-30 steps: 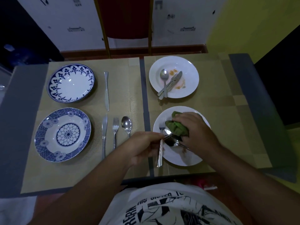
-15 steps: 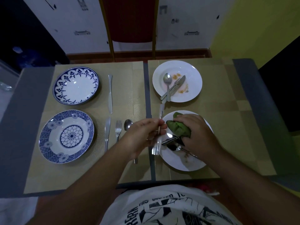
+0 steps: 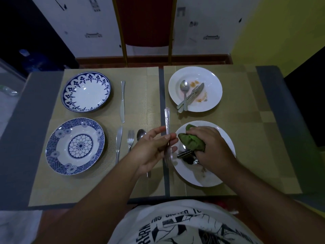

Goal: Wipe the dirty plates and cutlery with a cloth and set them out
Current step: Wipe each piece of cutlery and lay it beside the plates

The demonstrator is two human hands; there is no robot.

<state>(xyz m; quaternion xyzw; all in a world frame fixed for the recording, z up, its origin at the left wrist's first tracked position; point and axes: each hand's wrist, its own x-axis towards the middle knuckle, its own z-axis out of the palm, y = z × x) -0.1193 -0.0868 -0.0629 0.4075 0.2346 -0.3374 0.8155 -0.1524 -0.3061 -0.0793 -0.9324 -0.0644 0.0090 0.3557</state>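
Observation:
My left hand [image 3: 154, 148] grips a fork [image 3: 167, 120] by its middle, handle pointing away from me, tines down near the rim of the near white plate [image 3: 223, 176]. My right hand [image 3: 211, 147] clutches a crumpled green cloth [image 3: 190, 140] over that plate, where a spoon and another utensil [image 3: 187, 155] lie partly hidden under it. The far white plate [image 3: 211, 101] carries orange stains, a spoon [image 3: 184, 86], a fork and a knife [image 3: 191, 95]. On the left mat lie a knife [image 3: 119, 143], a fork [image 3: 130, 140] and a spoon [image 3: 141, 133].
Two blue-patterned plates [image 3: 86, 92] [image 3: 75, 146] sit on the left placemat, with another knife [image 3: 122, 101] beside the far one. A red chair [image 3: 146, 22] stands at the table's far side. The grey table edge [image 3: 22, 138] borders the mats.
My left hand has lifted the fork off the near white plate and turned it, handle now pointing away. My right hand stays on the plate with the cloth.

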